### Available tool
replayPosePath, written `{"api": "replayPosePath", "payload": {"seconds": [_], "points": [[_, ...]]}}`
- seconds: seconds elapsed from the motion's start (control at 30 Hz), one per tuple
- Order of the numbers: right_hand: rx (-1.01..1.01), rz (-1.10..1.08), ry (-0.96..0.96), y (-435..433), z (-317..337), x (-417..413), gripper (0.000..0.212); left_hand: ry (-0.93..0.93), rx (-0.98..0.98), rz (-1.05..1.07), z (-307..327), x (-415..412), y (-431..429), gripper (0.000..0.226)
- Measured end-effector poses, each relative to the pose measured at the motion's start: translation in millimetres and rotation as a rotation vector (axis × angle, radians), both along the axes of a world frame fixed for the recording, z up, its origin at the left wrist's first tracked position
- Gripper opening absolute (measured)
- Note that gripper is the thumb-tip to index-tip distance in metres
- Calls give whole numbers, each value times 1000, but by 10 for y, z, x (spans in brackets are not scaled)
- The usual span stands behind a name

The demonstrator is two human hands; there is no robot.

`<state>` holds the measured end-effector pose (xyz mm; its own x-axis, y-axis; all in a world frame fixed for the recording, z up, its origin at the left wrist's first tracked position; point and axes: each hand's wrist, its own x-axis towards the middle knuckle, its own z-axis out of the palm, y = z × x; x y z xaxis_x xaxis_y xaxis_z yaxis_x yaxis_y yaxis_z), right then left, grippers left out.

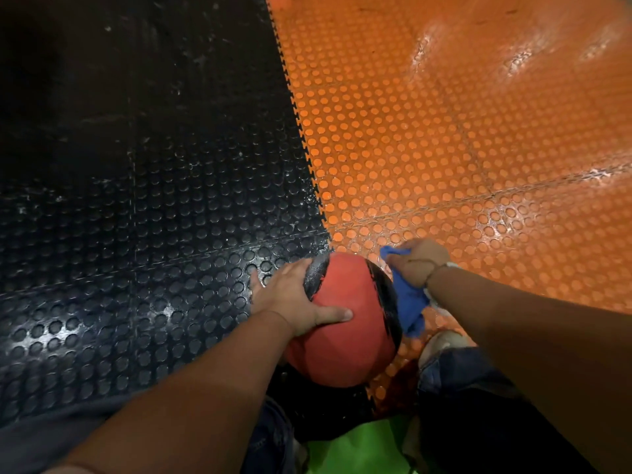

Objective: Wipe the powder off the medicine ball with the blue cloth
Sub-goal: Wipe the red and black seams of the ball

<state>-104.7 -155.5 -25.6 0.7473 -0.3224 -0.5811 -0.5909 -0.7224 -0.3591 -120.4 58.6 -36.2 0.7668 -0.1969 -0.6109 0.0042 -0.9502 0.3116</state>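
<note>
A red medicine ball [345, 323] with black patches sits on the floor between my knees, low in the middle of the view. Whitish powder dulls the black patch at its upper left. My left hand [290, 299] lies on the ball's left side, fingers spread over it and thumb across the red top. My right hand [415, 261] grips a bunched blue cloth [408, 302] against the ball's right side. The cloth hangs down from the fist along the black patch there.
The floor is studded rubber matting, black [136, 200] on the left and orange [444, 148] on the right, joined by a toothed seam running toward the ball. My jeans-clad knees [458, 371] flank the ball. A green item [355, 449] lies at the bottom edge.
</note>
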Motion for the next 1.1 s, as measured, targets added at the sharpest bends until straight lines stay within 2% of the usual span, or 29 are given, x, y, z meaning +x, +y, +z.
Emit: {"api": "replayPosePath", "payload": {"seconds": [0.13,0.2,0.27,0.3,0.37,0.47,0.57,0.63,0.7,0.77,0.87,0.97,1.1], "points": [[80,-5,-109,322,167,165,40,21,42,-126,116,76,-40,115],[-60,137,-118,457,235,205,40,15,71,-192,199,82,-64,115],[-241,296,-49,542,231,181,42,8,77,-209,201,81,-69,119],[-251,340,-15,579,202,130,44,-3,75,-216,181,74,-61,119],[-153,380,-34,640,179,-40,48,-26,68,-227,144,40,-53,119],[-57,465,-227,606,241,-363,58,-39,59,-240,141,-36,-67,122],[115,260,-217,403,231,-391,55,-70,34,-147,152,-167,-90,122],[224,156,-210,300,179,-356,43,-118,43,-62,161,-294,-147,116],[259,144,-228,299,134,-370,29,-120,48,31,155,-405,-254,109],[311,224,-275,387,134,-437,27,-95,42,65,108,-443,-351,108],[319,402,-346,494,65,-542,49,-92,84,5,15,-383,-343,114],[275,453,-417,402,2,-583,52,-147,83,-4,-54,-354,-228,128],[360,26,-396,262,-119,-488,41,-182,76,18,-75,-326,-162,139]]}}
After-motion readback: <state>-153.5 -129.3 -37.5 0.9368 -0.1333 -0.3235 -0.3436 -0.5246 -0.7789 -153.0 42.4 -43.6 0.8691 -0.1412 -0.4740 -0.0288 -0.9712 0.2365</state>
